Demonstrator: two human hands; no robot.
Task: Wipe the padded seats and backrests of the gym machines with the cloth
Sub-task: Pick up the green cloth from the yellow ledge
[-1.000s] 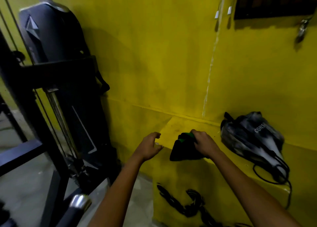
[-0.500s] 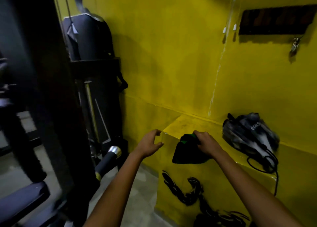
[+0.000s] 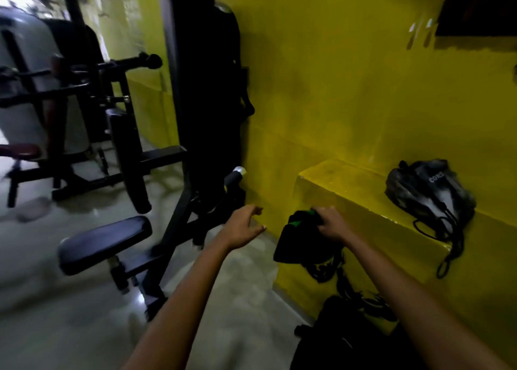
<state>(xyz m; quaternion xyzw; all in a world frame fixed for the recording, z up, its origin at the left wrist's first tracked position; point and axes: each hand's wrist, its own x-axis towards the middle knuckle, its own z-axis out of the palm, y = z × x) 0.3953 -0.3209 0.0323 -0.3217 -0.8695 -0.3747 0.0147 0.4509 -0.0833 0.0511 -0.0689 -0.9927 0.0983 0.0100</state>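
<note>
My right hand [image 3: 331, 224] grips a dark cloth with green patches [image 3: 295, 238], which hangs in the air in front of the yellow ledge [image 3: 363, 199]. My left hand [image 3: 243, 225] hovers to the left of the cloth with loosely curled fingers and holds nothing. A black padded seat [image 3: 103, 242] of a gym machine sits low at the left, near my left forearm. An upright black pad [image 3: 127, 157] stands behind it. A reddish seat [image 3: 16, 151] shows at the far left edge.
A grey drawstring bag [image 3: 428, 190] lies on the yellow ledge at the right. Black cables [image 3: 330, 269] and a dark bag [image 3: 349, 339] lie on the floor below. The black machine frame [image 3: 201, 90] stands against the yellow wall. Pale floor spreads at the lower left.
The view has swung left, bringing the seats and more machines into sight. The cloth has come off the ledge and now hangs in my right hand, lower and in front of it.
</note>
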